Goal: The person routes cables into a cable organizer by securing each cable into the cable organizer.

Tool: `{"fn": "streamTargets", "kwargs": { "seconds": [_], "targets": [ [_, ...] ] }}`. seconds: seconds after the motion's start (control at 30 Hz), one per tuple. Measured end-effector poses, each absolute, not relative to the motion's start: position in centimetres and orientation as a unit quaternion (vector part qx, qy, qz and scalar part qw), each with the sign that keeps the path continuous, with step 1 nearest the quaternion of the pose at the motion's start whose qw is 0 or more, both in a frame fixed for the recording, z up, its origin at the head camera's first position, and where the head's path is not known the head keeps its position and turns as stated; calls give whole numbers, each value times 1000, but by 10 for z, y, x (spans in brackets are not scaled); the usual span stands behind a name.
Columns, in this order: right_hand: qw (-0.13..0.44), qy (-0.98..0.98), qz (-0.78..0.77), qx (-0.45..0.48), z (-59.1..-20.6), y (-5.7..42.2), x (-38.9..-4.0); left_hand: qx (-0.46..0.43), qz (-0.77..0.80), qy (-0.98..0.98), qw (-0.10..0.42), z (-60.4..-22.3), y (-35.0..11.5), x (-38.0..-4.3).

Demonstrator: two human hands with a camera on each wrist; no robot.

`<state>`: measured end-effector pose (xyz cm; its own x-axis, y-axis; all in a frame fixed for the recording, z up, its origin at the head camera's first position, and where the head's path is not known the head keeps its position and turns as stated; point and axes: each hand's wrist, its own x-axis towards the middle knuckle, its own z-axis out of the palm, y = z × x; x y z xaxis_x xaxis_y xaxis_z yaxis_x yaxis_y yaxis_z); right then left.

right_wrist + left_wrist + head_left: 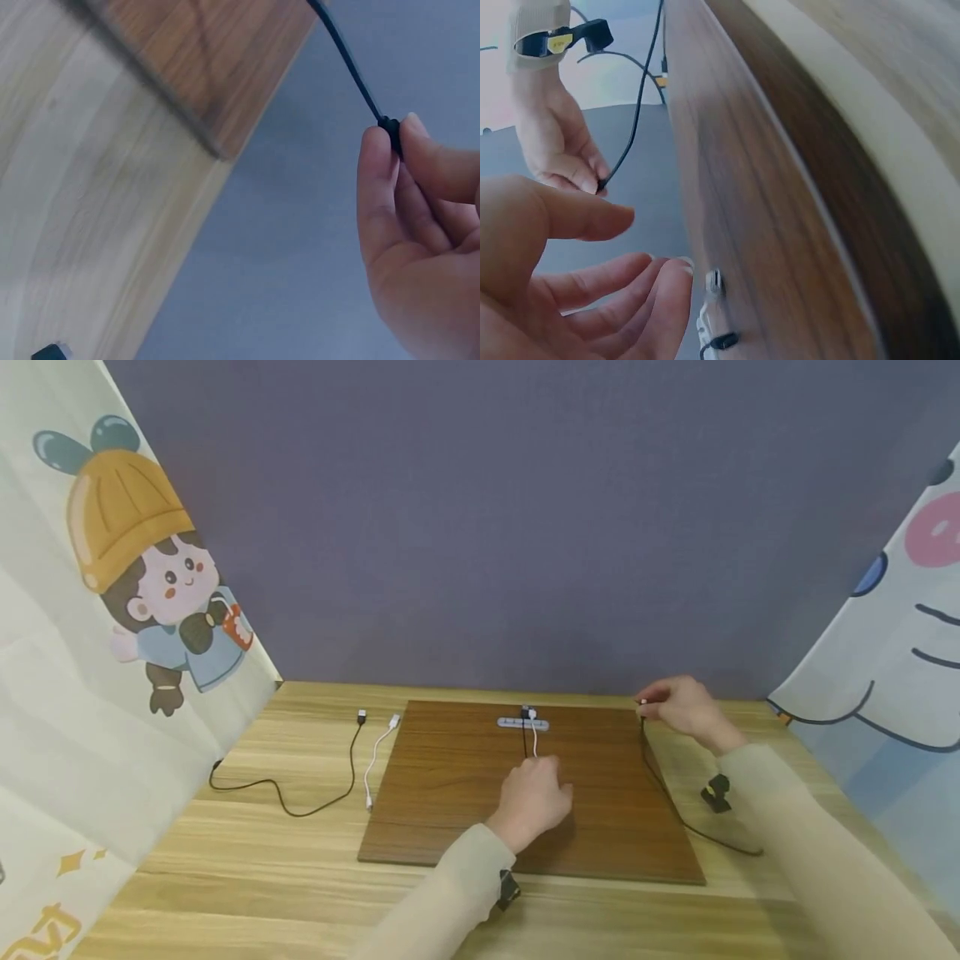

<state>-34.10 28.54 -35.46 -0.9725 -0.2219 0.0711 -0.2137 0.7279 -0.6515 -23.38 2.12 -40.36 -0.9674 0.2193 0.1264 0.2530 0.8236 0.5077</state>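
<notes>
My right hand [682, 706] is raised near the board's far right corner, pinching the plug end of a black USB cable [663, 785] between thumb and fingers. In the right wrist view, the black plug [391, 133] shows between the fingertips, its cord running up and left. Over the middle of the dark wooden board [450, 785], my left hand [531, 802] has its thumb and fingers apart, holding nothing in the left wrist view. Beyond it, a pale cable clip strip [510, 723] bears a black cable plug [525, 712] and a white cable plug [533, 714].
Left of the board, a long black USB cable [300, 815] and a short white cable [372, 760] lie on the light wooden table [247, 852]. A grey-blue panel [480, 527] stands behind the table, with printed curtains [45, 568] at the sides.
</notes>
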Motion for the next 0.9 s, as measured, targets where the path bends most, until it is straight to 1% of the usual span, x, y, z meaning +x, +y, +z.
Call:
{"fn": "streamTargets", "kwargs": {
  "seconds": [0.17, 0.37, 0.7, 0.8, 0.9],
  "targets": [
    [3, 925, -358, -125, -349, 270, -336, -122, -324, -938, 14, -404, 28, -236],
    [-15, 917, -371, -148, -345, 252, -332, -101, -398, -912, -6, -403, 39, -239],
    [-45, 909, -383, -155, -345, 228, -327, -79, -471, -878, -10, -406, 53, -245],
    [-50, 907, -388, -156, -344, 224, -325, -66, -526, -847, -36, -408, 56, -247],
    [-53, 905, -392, -155, -342, 221, -322, -61, -609, -787, -80, -408, 59, -247]
  ]
}}
